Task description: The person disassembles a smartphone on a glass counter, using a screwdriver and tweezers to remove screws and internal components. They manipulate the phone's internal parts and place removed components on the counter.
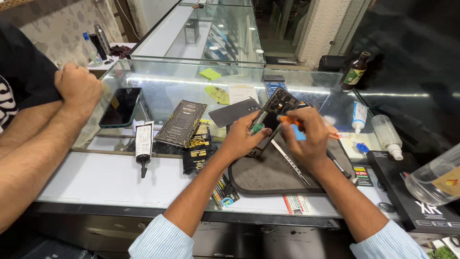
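Note:
My left hand (pixel 243 138) grips an opened phone (pixel 277 106) by its lower edge and holds it tilted above a dark grey work mat (pixel 268 177). The phone's bare inner boards face me. My right hand (pixel 306 136) pinches a thin orange tool (pixel 290 120) whose tip touches the phone's inside. A grey back cover (pixel 232 113) lies on the glass counter just behind the phone. Thin metal tweezers (pixel 291 164) rest on the mat under my right hand.
Another person's forearms and fist (pixel 76 86) rest on the counter at the left, beside a dark phone (pixel 120 106). Flat black packets (pixel 182 123), a black glue tube (pixel 143 146), white squeeze bottles (pixel 387 135), a brown bottle (pixel 355 70) and a black box (pixel 412 201) surround the mat.

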